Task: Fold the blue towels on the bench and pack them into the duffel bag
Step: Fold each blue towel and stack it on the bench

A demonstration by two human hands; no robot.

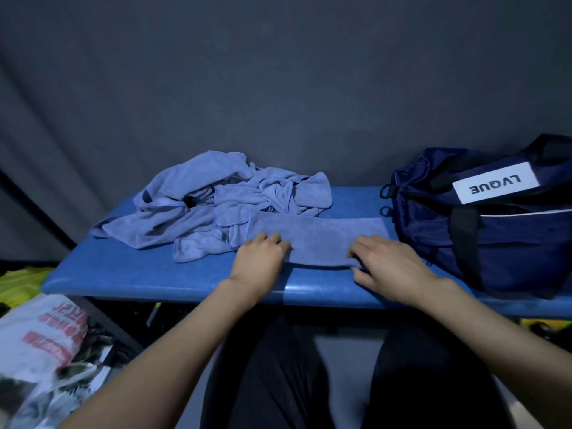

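You are working on one blue towel [318,239], lying as a long flat strip across the front of the blue bench [154,281], between the heap of unfolded towels [223,202] and the navy duffel bag [483,224]. Your left hand [260,258] is resting on the strip's left part with the fingers bent over the cloth; whether they are pinching the near edge or only pressing it down cannot be told from here. Your right hand [390,264] is gripping the strip's near right edge, thumb below and fingers curled on top. The step in hand looks like the folding of this first towel: it is already narrowed lengthwise and is waiting to be doubled end to end. The next move is likely calling for you to bring one short end across onto the other, keeping the edges lined up so the strip is not skewing, then smoothing it flat. The heap is touching the strip's far left corner, so you may be dragging loose cloth along if you are lifting from that side. The duffel bag is sitting just beside the strip's right end; its opening cannot be made out, so you may be needing to open it before packing. Most of the task is remaining, with the heap not yet folded.
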